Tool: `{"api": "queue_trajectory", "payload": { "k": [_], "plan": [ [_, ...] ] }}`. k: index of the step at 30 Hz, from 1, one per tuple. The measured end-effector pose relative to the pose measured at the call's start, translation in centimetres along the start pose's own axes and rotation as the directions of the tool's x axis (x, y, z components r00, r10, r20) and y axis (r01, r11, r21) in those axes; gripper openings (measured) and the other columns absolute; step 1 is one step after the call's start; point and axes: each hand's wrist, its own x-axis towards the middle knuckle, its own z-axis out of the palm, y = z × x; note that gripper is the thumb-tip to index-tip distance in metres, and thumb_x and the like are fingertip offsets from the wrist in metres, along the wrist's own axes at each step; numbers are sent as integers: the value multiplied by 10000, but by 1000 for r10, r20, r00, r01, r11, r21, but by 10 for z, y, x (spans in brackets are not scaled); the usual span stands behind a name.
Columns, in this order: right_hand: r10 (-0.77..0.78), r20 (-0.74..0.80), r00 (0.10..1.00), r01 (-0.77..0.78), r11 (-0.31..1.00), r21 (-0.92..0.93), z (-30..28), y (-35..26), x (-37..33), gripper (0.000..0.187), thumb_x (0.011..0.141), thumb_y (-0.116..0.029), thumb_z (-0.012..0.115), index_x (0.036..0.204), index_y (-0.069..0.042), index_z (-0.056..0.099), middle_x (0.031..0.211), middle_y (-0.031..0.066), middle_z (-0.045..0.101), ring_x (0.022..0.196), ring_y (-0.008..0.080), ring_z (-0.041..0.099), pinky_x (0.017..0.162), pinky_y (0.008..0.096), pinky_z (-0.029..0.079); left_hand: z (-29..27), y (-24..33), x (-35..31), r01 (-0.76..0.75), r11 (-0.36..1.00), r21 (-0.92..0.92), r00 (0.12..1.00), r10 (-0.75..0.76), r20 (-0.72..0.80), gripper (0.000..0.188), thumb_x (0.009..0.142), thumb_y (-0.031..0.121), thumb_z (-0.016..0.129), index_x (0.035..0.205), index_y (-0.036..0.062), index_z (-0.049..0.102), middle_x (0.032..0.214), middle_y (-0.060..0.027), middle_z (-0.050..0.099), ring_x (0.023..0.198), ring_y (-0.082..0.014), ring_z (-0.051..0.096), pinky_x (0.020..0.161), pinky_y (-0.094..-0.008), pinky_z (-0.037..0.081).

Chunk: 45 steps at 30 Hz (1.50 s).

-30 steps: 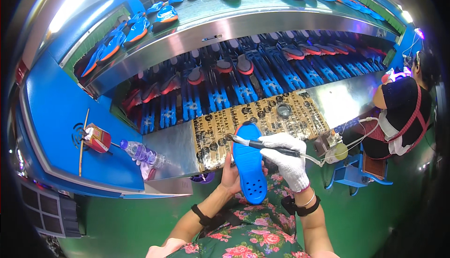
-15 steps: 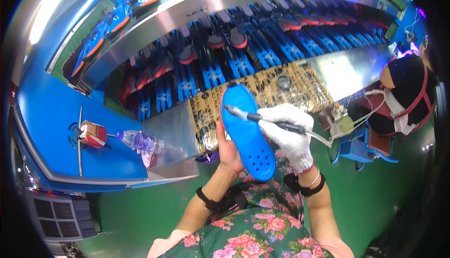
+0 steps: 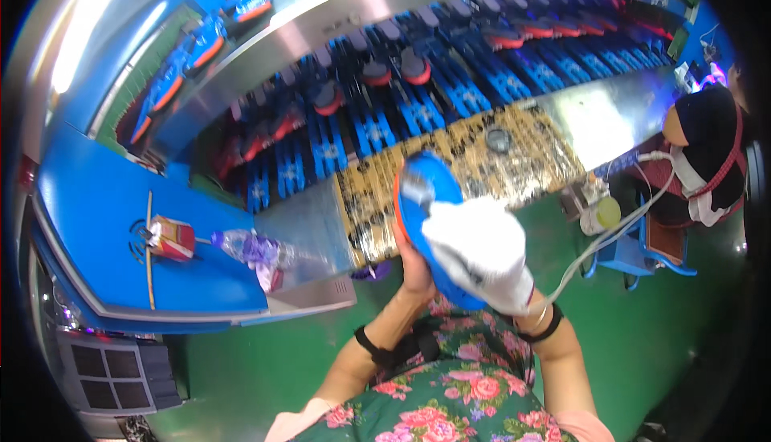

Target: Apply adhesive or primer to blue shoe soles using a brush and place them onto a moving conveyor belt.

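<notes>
A blue shoe sole [image 3: 438, 171] with an orange-red edge is held up over the near side of the bench, tilted. Bare-skinned, my left hand [image 3: 415, 269] grips it from below along its left edge. My right hand [image 3: 479, 241], in a white knitted glove, is closed around a corded pen-shaped tool and lies over the middle of the sole, hiding much of it. The tool's grey tip, smeared by motion, lies over the sole's upper part; I cannot tell whether it touches. Its white cord [image 3: 585, 261] runs off to the right.
Beyond the bench's taped cardboard [image 3: 450, 171] stands a machine with rows of blue holders [image 3: 329, 151] and soles. A round dark disc [image 3: 499, 140] lies on the cardboard. Left are a plastic bottle [image 3: 245, 245] and a red carton [image 3: 172, 238]. Another person [image 3: 699, 145] is at right.
My gloved right hand has moved left and down across the sole, covering its middle and holed end. The sole has tilted, showing more of its orange-red edge. The whole view has shifted slightly.
</notes>
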Motion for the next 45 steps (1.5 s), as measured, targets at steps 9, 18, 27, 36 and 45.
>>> {"api": "queue_trajectory", "payload": {
  "k": [9, 18, 27, 36, 45],
  "plan": [
    [176, -158, 972, -142, 968, 206, 12, 10, -18, 253, 753, -16, 808, 997, -67, 764, 968, 117, 749, 860, 288, 711, 770, 378, 558, -16, 6, -3, 82, 996, -45, 992, -77, 99, 1019, 885, 877, 253, 1554, 112, 330, 1518, -125, 459, 1359, -308, 490, 1144, -486, 400],
    [312, -216, 925, -218, 903, 370, 16, 19, -20, 177, 745, 4, 801, 912, -42, 764, 918, 123, 758, 818, 236, 719, 742, 349, 562, -20, 15, 8, 54, 998, 12, 992, -55, 112, 1060, 832, 926, 263, 1516, 122, 367, 1398, -121, 552, 1242, -287, 579, 1083, -475, 461],
    [341, -74, 937, -244, 791, 561, 14, 15, -32, 148, 750, 25, 786, 885, -24, 752, 925, 132, 752, 809, 232, 709, 735, 351, 565, -40, 14, 17, 83, 989, -119, 988, -66, 141, 979, 874, 871, 335, 1523, 139, 367, 1404, -127, 552, 1246, -310, 569, 1063, -488, 473],
    [44, -81, 996, -6, 909, 416, 12, 16, -29, 221, 748, -10, 806, 960, -58, 765, 938, 85, 762, 774, 265, 712, 711, 360, 548, -27, 28, 32, 131, 972, -194, 919, -46, 392, 1070, 812, 937, 317, 1356, 26, 457, 1001, -172, 664, 879, -255, 676, 788, -385, 573],
    [185, -52, 981, -157, 927, 341, 24, 18, -44, 187, 745, 8, 802, 921, -43, 765, 902, 112, 753, 787, 234, 710, 716, 349, 551, -30, 29, 45, 260, 910, -323, 861, -67, 504, 1127, 727, 988, 369, 1267, 9, 516, 1008, -172, 655, 870, -345, 674, 791, -482, 576]
  ]
}}
